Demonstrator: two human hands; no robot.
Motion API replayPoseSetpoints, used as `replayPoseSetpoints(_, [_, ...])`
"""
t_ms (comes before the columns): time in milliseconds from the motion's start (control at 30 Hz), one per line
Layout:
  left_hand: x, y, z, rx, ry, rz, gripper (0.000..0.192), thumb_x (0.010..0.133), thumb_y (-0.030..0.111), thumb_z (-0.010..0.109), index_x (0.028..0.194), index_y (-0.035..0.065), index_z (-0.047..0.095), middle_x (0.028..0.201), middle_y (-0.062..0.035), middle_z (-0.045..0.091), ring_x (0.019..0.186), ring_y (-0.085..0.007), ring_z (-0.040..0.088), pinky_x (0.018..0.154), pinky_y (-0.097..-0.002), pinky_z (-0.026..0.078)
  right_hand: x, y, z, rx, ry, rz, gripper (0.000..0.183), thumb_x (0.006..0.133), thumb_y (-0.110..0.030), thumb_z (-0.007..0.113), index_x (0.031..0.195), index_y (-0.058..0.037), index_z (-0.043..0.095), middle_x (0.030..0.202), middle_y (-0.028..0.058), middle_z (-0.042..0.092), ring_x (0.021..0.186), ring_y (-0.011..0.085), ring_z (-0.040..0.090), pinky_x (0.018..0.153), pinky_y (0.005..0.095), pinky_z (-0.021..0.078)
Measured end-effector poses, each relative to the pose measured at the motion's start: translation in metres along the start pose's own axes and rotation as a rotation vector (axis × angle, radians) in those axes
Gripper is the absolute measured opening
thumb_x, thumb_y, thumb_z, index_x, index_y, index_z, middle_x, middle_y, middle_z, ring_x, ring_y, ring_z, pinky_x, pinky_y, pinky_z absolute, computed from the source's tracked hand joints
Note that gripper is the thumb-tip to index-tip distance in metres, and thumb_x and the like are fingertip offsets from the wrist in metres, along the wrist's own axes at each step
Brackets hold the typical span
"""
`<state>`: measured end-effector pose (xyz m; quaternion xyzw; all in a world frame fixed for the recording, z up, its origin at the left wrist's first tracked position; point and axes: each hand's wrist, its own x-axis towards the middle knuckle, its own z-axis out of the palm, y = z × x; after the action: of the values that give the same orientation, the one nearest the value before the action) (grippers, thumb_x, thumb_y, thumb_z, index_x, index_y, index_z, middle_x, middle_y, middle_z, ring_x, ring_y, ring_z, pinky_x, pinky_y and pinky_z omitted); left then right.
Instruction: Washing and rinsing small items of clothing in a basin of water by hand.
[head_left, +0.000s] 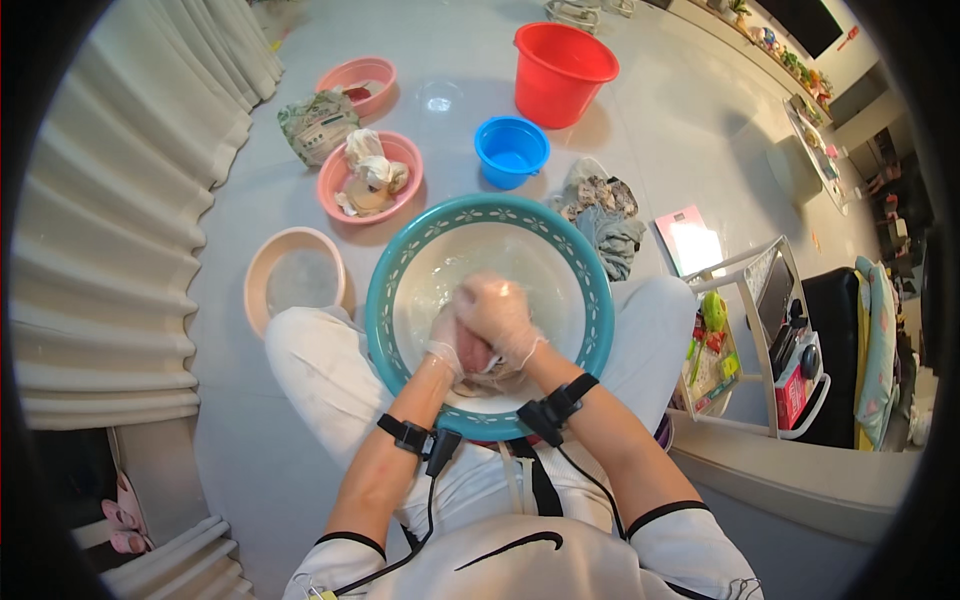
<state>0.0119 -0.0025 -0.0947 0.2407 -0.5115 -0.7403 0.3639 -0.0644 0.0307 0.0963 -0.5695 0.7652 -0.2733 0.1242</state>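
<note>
A large teal basin (380, 315) with a white inside and a pattern of cut-out flowers around its rim sits between my knees, holding shallow water. Over it, my left hand (445, 334) and my right hand (496, 311), both in thin clear gloves, press together around a wet pinkish cloth (474, 352). The right hand lies partly over the left and hides much of its fingers. Beneath my wrists, more wet fabric (480, 386) rests in the near part of the basin.
Ahead stand a blue bucket (512, 150), a red bucket (564, 79) and a pink basin of pale cloths (409, 169). A peach basin (253, 285) is at left, a crumpled clothes pile (611, 232) at right. A white rack (757, 337) leans near my right knee. Cables run along both forearms.
</note>
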Motion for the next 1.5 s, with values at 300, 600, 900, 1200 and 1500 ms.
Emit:
replayPoseSetpoints(300, [0.005,0.14,0.037,0.879,0.121,-0.111,0.048,0.084,0.031,0.061,0.125,0.0077,0.053,0.107,-0.0189,0.061,0.098,-0.0357,0.058,0.085,-0.0384,0.046,-0.005,0.099,-0.014,-0.21,-0.451,0.396,0.029,0.082,-0.028,0.053,0.09,-0.0074,0.071,0.096,0.0195,0.067,0.09,0.0369,0.064,0.083,0.0428,0.0497])
replayPoseSetpoints(600, [0.007,0.067,0.038,0.125,0.536,-0.39,0.056,0.09,0.034,0.056,0.138,0.0119,0.038,0.134,-0.0144,0.042,0.115,-0.0286,0.05,0.092,-0.0414,0.046,0.005,0.099,0.042,0.371,-0.382,0.039,0.062,0.077,-0.016,0.065,0.134,-0.0079,0.045,0.124,0.0215,0.053,0.117,0.035,0.051,0.098,0.0389,0.0414])
replayPoseSetpoints(900, [0.0,0.108,0.036,-0.673,0.172,-0.659,0.039,0.099,0.043,0.034,0.098,0.0095,0.055,0.1,-0.0122,0.061,0.094,-0.0258,0.059,0.086,-0.0393,0.049,-0.041,-0.006,0.001,0.295,-0.017,0.092,0.013,0.076,-0.011,0.068,0.086,-0.0032,0.064,0.08,0.0146,0.066,0.074,0.0294,0.065,0.068,0.0358,0.051])
replayPoseSetpoints(1200, [0.002,0.066,0.065,-0.464,0.259,-0.673,0.03,0.088,0.032,0.059,0.096,0.0033,0.061,0.082,-0.0093,0.061,0.076,-0.0187,0.058,0.067,-0.0331,0.047,-0.024,0.054,-0.007,0.006,0.106,0.191,0.013,0.081,-0.017,0.06,0.08,-0.0057,0.068,0.076,0.0184,0.065,0.073,0.0362,0.063,0.065,0.0395,0.0502])
replayPoseSetpoints(1500, [0.005,0.143,0.037,0.201,0.489,-0.127,0.027,0.084,0.012,0.062,0.109,0.0032,0.055,0.094,-0.0057,0.058,0.085,-0.0139,0.055,0.076,-0.0293,0.047,-0.028,0.091,-0.049,0.644,-0.022,0.454,0.015,0.081,-0.007,0.064,0.092,0.0022,0.069,0.074,0.0044,0.063,0.07,0.0124,0.059,0.064,0.0255,0.0475])
